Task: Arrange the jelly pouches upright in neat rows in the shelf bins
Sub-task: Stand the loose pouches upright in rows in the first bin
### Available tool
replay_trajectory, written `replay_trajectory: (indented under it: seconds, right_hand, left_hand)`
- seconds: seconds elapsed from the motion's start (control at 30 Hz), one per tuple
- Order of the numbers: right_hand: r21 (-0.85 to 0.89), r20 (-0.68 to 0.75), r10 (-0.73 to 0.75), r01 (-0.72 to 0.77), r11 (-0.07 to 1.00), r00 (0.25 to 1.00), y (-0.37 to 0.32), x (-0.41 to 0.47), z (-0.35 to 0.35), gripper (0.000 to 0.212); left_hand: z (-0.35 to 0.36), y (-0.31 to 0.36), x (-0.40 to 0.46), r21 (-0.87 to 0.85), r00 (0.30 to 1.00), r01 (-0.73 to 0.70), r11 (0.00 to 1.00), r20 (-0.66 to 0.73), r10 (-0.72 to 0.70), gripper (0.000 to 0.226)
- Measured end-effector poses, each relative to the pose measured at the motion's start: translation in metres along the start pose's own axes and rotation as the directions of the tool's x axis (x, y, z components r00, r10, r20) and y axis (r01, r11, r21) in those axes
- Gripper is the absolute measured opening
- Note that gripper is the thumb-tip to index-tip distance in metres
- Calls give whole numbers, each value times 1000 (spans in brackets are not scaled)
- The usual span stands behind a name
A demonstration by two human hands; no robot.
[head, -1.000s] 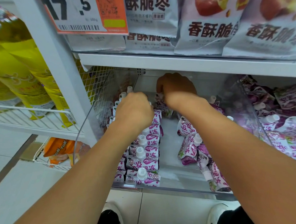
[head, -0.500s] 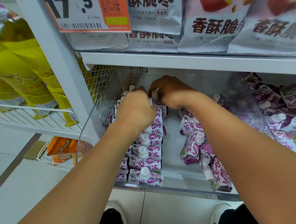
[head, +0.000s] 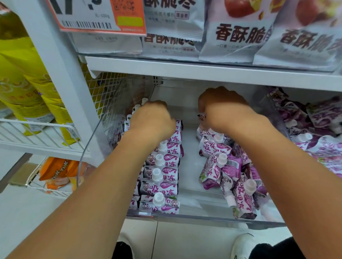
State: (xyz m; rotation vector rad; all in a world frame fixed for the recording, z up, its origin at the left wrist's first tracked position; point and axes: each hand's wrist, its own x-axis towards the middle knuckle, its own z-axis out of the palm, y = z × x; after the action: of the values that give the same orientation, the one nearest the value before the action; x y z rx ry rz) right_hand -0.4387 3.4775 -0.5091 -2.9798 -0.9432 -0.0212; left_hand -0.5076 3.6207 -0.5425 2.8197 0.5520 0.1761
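Purple-and-white jelly pouches with white caps stand upright in rows (head: 160,175) along the left side of a clear shelf bin (head: 202,220). My left hand (head: 153,121) rests on the back of these rows, fingers curled down over the pouch tops. On the bin's right side a loose pile of pouches (head: 228,170) lies tilted and flat. Over the back of this pile my right hand (head: 223,110) is closed, with a corner of a pouch (head: 201,117) showing under its fingers. A bare strip of bin floor separates rows and pile.
A neighbouring bin (head: 321,134) on the right holds jumbled purple pouches. The shelf board (head: 207,72) above carries grey snack bags and limits headroom. A white upright (head: 57,77), wire mesh, and yellow bags (head: 22,81) stand at left. My shoes show on the floor below.
My right hand has left the back of the left rows and moved right, over the loose pile. My left hand stays on the rows.
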Motion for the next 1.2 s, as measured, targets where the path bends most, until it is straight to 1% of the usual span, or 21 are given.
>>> replay_trajectory:
  seconds: [0.07, 0.13, 0.17, 0.23, 0.3, 0.37, 0.43, 0.5, 0.53, 0.57, 0.67, 0.73, 0.8, 0.83, 0.9, 0.97, 1.03, 1.1, 1.17, 1.2]
  right_hand:
    - [9, 29, -16, 15, 1000, 999, -3, -4, 2, 24]
    - [-4, 90, -20, 20, 1000, 996, -5, -6, 2, 16]
    - [-19, 116, -15, 17, 1000, 993, -6, -5, 2, 18]
    - [-36, 158, -1, 7, 999, 987, -10, -7, 0, 27]
    - [-24, 167, 5, -1, 1000, 986, -14, -8, -7, 23]
    - [15, 114, -9, 7, 1000, 993, -16, -7, -17, 16]
    - [63, 31, -28, 26, 998, 999, -16, -3, -23, 11]
    - [101, -101, -53, 63, 993, 994, -16, -2, -21, 23]
    - [122, -160, -70, 90, 988, 985, -18, -1, -19, 26]
    - [151, -200, -86, 118, 981, 976, -21, 1, -16, 25]
    - [223, -207, -73, 120, 967, 976, -29, 10, -11, 21]
    - [203, -246, -70, 123, 971, 967, -32, 11, -12, 22]
    - [120, -305, -98, 140, 983, 947, -30, 8, -14, 25]
    - [83, -333, -103, 138, 987, 937, -29, 6, -13, 28]
    - [85, -389, -64, 105, 991, 919, -28, 10, -7, 28]
    - [121, -398, -47, 103, 987, 916, -28, 21, 7, 25]
    - [182, -326, -79, 144, 973, 942, -27, 35, 22, 23]
    - [327, -256, -70, 155, 932, 964, -24, 42, 28, 23]
    - [482, -243, -21, 140, 865, 970, -18, 44, 26, 21]
    - [512, -232, -4, 125, 850, 973, -14, 44, 24, 18]
  left_hand:
    - [0, 0, -2, -7, 999, 24, 1000, -46, -24, 13]
    - [1, 0, -5, -21, 996, 39, 999, -78, -41, 27]
    - [1, 0, -7, -34, 995, 43, 998, -89, -46, 34]
    - [0, 1, -8, -72, 993, 61, 996, -99, -68, 41]
    - [0, 2, -8, -84, 992, 68, 994, -98, -76, 42]
    - [0, 2, -7, -91, 993, 70, 993, -92, -78, 42]
    - [-1, 1, -6, -109, 992, 83, 991, -83, -92, 36]
    - [-1, 1, -6, -119, 993, 99, 988, -55, -106, 30]
    - [-2, 1, -7, -117, 993, 99, 988, -49, -105, 31]
    - [-1, 1, -8, -114, 994, 99, 989, -44, -104, 33]
    - [1, -1, -9, -133, 993, 110, 985, -33, -116, 35]
    - [3, -2, -9, -160, 991, 129, 979, -24, -135, 33]
    - [3, 1, -10, -164, 991, 126, 978, -33, -133, 30]
    - [2, 4, -12, -146, 992, 108, 983, -46, -115, 30]
    - [1, 7, -13, -100, 995, 71, 992, -70, -78, 28]
    - [0, 8, -14, -88, 994, 65, 994, -78, -72, 28]
    - [3, 5, -12, -82, 993, 67, 994, -95, -74, 35]
    - [6, 4, -9, -65, 990, 79, 995, -114, -86, 37]
    - [6, 6, -9, -47, 988, 102, 994, -111, -107, 37]
    - [4, 8, -9, -33, 987, 110, 993, -111, -113, 35]
